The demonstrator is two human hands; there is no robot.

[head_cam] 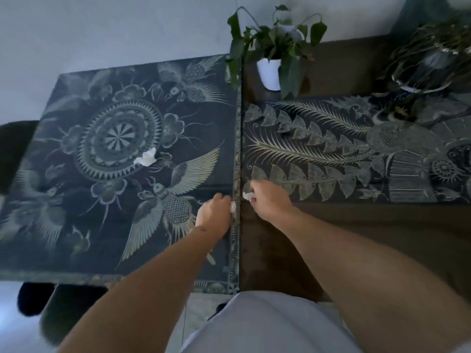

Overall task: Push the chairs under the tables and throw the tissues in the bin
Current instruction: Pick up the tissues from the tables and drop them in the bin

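Note:
Two tables stand side by side under dark patterned cloths, the left table point(76, 225) and the right table point(382, 238). A crumpled white tissue point(145, 158) lies loose on the left table near the round pattern. My left hand point(213, 212) sits at the seam between the tables, closed around a small white tissue point(233, 206). My right hand point(269, 200) is just across the seam, closed on another white tissue point(246, 196). A dark chair point(63, 309) shows below the left table's near edge. Another dark chair point(12, 154) sits at the left side. No bin is in view.
A white pot with a green plant point(270, 72) stands at the back of the right table near the seam. A dark bowl-like planter with trailing leaves point(428, 70) is at the back right. Pale wall lies behind, pale floor below left.

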